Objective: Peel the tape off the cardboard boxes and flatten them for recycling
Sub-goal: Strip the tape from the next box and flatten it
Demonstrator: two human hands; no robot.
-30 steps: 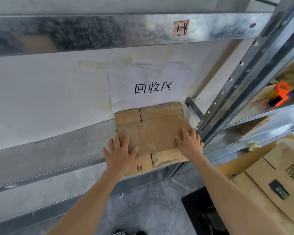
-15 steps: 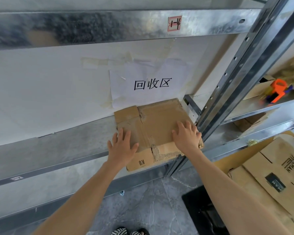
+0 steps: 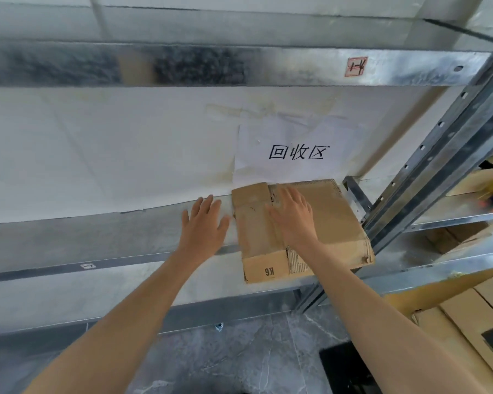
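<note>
Flattened cardboard box (image 3: 333, 223) lies on the shelf (image 3: 97, 237) beneath the flat, straight-fingered right hand (image 3: 292, 220), while the spread left hand (image 3: 204, 226) rests just left, apparently clear of it.

The flattened cardboard box (image 3: 333, 223) lies on the metal shelf (image 3: 97, 243), at its right end. Behind the box, a paper sign (image 3: 293, 152) hangs on the wall. The right hand (image 3: 292, 214) lies flat on the box's left half. The left hand (image 3: 204, 226) is over the shelf just left of the box. The rack post (image 3: 439, 166) stands right of the box, and more cardboard boxes (image 3: 467, 322) lie below and to its right.
</note>
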